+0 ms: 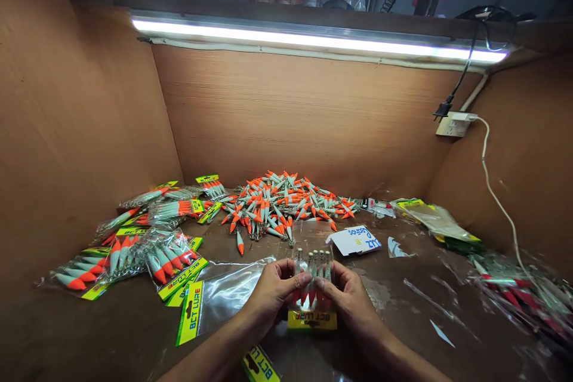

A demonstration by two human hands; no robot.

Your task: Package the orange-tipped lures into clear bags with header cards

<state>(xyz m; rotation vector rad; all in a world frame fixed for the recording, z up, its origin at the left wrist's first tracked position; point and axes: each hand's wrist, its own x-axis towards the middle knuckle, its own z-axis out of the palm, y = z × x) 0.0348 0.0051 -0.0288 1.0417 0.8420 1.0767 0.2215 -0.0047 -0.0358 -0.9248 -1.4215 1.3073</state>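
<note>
So a clear bag of lures (312,286) is being held right in the middle of the brown table (403,322), just in front of the big loose pile of orange-and-white lures (282,203). The bag is pinched from both sides: the left hand (273,289) is clamped on its left edge with thumb and fingers closed on the plastic, and the right hand (347,292) is clamped the same way on its right edge. A row of lures is packed inside, metal ends pointed toward the pile, orange ends toward the yellow header card that reads BCT LURE, upside down from this view.

Just left of the held bag, an empty bag (215,304) with a yellow-green header is laid flat on the table, touching or nearly touching the left hand. Further left of the pile, a spread of filled packs (147,239) is stacked loosely, overlapping each other. Another header card (262,367) is seen below the left forearm.

Right of the pile, a white paper slip with blue writing (356,240) is lying near the held bag, and past it some crumpled plastic bags (430,218). At the far right edge, darker red lures in plastic (514,289) are piled up, a bit blurry.

Above the pile, a lit tube light (313,40) is fixed under the shelf, and a wall socket with a white cable (454,124) is mounted on the right wall.
</note>
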